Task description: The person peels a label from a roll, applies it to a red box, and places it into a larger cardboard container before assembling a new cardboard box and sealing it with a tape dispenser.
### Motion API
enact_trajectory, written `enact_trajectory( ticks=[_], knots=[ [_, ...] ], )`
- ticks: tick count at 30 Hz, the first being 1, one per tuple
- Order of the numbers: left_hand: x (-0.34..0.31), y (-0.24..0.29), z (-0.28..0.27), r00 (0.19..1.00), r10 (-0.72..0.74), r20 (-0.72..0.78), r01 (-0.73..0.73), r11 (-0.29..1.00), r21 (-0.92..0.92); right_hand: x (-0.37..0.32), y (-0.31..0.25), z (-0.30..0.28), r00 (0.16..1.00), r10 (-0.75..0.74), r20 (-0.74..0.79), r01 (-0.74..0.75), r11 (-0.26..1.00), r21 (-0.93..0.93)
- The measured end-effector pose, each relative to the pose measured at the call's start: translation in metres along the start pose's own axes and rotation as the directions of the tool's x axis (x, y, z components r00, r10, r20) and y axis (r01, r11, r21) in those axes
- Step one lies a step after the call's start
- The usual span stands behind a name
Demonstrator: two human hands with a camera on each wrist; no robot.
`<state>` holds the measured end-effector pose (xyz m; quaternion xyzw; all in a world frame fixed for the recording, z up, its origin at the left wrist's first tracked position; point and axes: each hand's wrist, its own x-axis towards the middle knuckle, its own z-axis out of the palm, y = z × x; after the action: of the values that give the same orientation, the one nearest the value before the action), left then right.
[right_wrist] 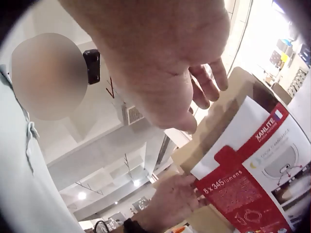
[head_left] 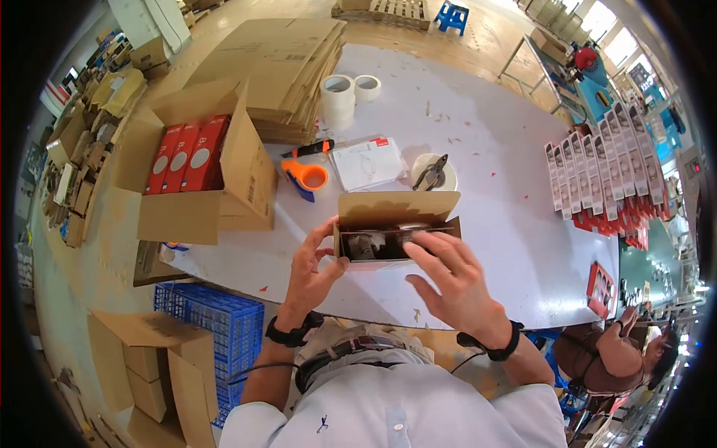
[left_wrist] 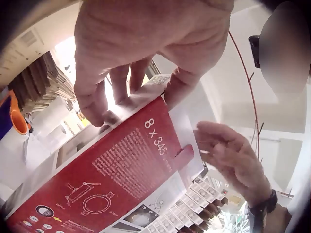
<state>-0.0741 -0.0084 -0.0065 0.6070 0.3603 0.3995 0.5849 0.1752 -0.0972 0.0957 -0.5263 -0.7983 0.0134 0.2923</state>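
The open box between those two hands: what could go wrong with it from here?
The left hand grips the box at one end only, so it might twist or slip if the right hand, over the opening, presses down hard.
The box's long flap stands upright behind the opening and could get creased if a hand brushes it.
The pliers lie just beyond that flap, so a forward shove could perhaps knock them.

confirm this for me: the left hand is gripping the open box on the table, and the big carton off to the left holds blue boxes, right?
Not quite: the boxes in the big carton are red, not blue, as the head view shows. The left hand is indeed gripping the open box.
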Motion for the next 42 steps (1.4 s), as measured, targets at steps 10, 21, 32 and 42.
enact_trajectory(
  ticks=[10,21,32,42],
  knots=[
    [-0.004,-0.035,-0.001,0.989,0.145,-0.035,-0.142,0.986,0.087,-0.013,0.023,0.008,0.983,0.092,0.159,-0.070,0.987,-0.142],
    [-0.010,-0.031,-0.001,0.999,0.039,-0.010,-0.039,0.999,-0.033,-0.015,0.023,0.009,0.980,0.096,0.176,-0.104,0.994,0.036],
    [-0.012,-0.002,0.009,0.999,0.019,-0.045,-0.019,1.000,0.003,-0.039,0.018,0.007,0.930,0.289,0.226,-0.331,0.927,0.176],
    [-0.005,0.046,0.027,0.921,0.278,-0.272,-0.126,0.875,0.468,-0.026,0.060,-0.017,0.904,0.382,-0.190,-0.314,0.897,0.311]
  ],
)
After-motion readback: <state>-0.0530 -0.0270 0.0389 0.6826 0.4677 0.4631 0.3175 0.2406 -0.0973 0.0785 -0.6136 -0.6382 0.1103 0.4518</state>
